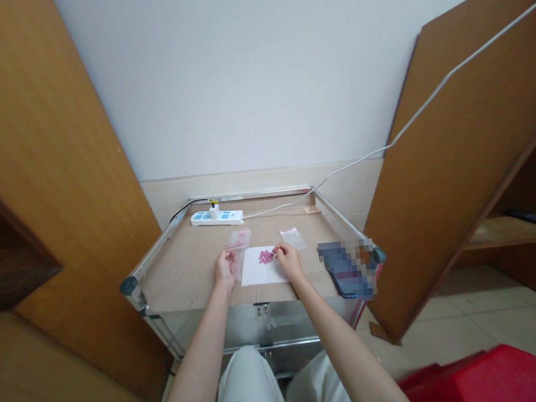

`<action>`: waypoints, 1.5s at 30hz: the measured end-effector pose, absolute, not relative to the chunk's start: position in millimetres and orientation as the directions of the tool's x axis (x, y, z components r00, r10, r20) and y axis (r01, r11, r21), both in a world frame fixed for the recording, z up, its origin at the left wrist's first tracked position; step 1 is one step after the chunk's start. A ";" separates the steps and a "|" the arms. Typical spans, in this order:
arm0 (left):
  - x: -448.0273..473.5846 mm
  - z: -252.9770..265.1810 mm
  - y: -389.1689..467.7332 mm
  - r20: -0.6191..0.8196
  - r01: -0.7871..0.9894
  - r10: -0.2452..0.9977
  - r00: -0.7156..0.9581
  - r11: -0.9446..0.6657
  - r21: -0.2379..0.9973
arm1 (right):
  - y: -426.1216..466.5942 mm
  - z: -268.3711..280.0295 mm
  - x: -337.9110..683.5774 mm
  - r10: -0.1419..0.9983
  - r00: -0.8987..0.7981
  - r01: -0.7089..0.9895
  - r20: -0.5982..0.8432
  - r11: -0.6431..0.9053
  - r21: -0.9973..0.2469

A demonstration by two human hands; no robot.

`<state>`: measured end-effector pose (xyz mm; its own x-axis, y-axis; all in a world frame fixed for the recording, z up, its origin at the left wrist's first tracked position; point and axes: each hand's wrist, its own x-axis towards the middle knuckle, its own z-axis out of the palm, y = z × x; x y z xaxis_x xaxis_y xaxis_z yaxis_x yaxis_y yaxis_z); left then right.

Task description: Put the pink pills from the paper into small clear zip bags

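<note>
A small pile of pink bead-like pieces (266, 257) lies on a white sheet (259, 276) in the middle of the cardboard-covered table top. Left of the sheet, my left hand (225, 268) is closed on a clear plastic zip bag (240, 239) with a reddish strip near its mouth. My right hand (288, 261) is at the pile's right edge, thumb and fingertips pinched together. Whatever may be between those fingertips is too small to make out. A second clear zip bag (293, 238) lies flat just beyond my right hand.
A white power strip (217, 217) with a plug in it sits at the back left, its white cable (341, 170) running off to the right. Near the right edge lies a dark, blurred-out flat item (346, 272). Metal rails (345, 219) border the table.
</note>
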<state>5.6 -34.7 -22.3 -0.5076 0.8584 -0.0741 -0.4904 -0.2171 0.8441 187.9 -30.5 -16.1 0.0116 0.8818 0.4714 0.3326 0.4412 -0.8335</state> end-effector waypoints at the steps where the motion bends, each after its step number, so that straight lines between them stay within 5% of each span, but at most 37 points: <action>1: 5.3 -22.6 -35.0 -0.070 -0.482 0.861 -0.503 -0.213 0.850 | -31.6 -15.2 187.7 0.883 0.011 0.336 0.469 0.439 -0.833; 32: 14.4 -16.7 -41.3 0.076 -0.298 0.915 -0.395 -0.206 0.932 | -28.7 -19.4 188.6 0.868 -0.009 0.373 0.497 0.463 -0.804; 45: 27.2 -15.2 -42.3 0.107 -0.201 0.990 -0.091 -0.123 0.972 | -35.8 -10.6 181.7 0.789 -0.270 0.217 0.551 0.608 -0.764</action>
<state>27.2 -42.3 -15.2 -0.0912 0.9901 0.1066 -0.2013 -0.1232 0.9718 181.7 -35.8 -10.6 -0.2698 0.7894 0.5514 0.2173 0.6078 -0.7638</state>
